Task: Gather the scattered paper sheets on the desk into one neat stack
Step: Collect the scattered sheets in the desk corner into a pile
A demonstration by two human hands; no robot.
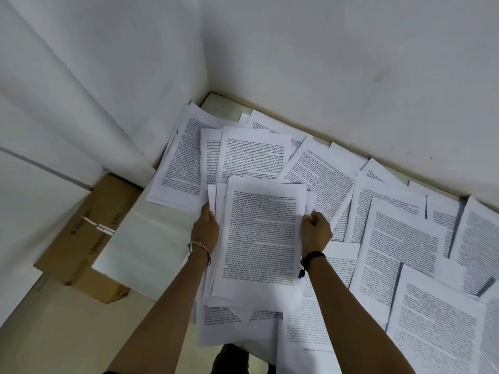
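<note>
Both hands grip the stack from its sides. Our left hand lies flat along the left edge, fingers together, thumb hidden behind the paper. Our right hand is curled, pinching the right edge. We see the stack's edges uneven, lower sheets fanning out at the bottom. Loose sheets cover the desk right of and beyond the stack, overlapping. A box sits left of the stack, past the desk's edge.
</note>
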